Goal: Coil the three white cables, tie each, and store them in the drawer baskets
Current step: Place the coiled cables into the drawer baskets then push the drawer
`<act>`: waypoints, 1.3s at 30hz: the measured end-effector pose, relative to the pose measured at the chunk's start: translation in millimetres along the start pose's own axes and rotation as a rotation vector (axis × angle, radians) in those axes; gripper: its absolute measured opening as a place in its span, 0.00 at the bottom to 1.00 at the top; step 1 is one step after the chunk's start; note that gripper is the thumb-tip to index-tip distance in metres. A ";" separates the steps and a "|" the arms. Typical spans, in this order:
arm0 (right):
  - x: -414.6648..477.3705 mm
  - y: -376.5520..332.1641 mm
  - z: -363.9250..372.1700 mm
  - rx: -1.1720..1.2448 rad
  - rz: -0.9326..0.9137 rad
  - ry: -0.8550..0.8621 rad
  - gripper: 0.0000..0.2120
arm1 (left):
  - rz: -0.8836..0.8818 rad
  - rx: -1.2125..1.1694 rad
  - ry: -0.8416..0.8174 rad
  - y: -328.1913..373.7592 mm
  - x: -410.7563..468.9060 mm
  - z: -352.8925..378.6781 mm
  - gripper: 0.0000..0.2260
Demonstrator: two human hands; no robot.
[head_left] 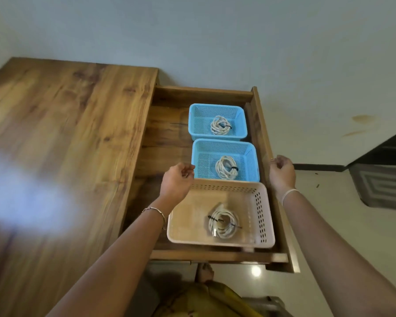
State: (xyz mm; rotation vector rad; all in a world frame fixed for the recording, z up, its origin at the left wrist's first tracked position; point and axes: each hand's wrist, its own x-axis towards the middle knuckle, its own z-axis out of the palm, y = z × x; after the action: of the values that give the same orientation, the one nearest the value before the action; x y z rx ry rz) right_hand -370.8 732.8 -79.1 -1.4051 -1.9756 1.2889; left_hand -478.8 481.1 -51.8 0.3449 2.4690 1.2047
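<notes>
Nearest me, at the bottom, a bare foot shows on the shiny floor beside some yellow cloth, and two bare forearms reach up over the open drawer. The left wrist wears a thin bracelet, the right a white band. In the drawer's near end sits the beige basket, and the near cable lies on its floor as a round white coil with a black tie across it. Just past the far left corner of that basket hovers the left hand, fingers loosely curled with nothing in them, over the bare drawer bottom and just beside the mid basket. The right hand is at the top edge of the drawer's right side, fingers curled toward the wood; I cannot tell whether it grips the edge or only brushes it. The mid basket, blue, touches the beige one and holds the mid cable, coiled and tied in black. Behind it, near the drawer's back wall, the far basket, also blue, holds the far cable, coiled and tied the same way. Left of the drawer spreads the wooden tabletop, part of it blurred by a pale glare, and beyond is a plain pale wall
</notes>
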 end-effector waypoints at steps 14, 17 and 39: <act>-85.1 31.2 -41.0 -0.242 0.067 -0.026 0.14 | 0.112 0.181 0.116 -28.4 -90.9 -16.3 0.21; -94.9 22.5 -37.4 -0.282 0.061 -0.059 0.15 | 0.097 0.221 0.153 -39.1 -98.7 -28.2 0.23; -167.3 -42.6 81.8 -0.282 -0.093 -0.425 0.13 | -0.133 0.480 0.288 -83.0 -137.1 -90.5 0.43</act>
State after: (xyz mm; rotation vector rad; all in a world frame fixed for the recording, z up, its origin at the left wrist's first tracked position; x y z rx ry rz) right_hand -383.6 544.0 -53.0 -1.2091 -2.5569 1.3976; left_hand -398.7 316.1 -36.4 0.1309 2.9675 0.6322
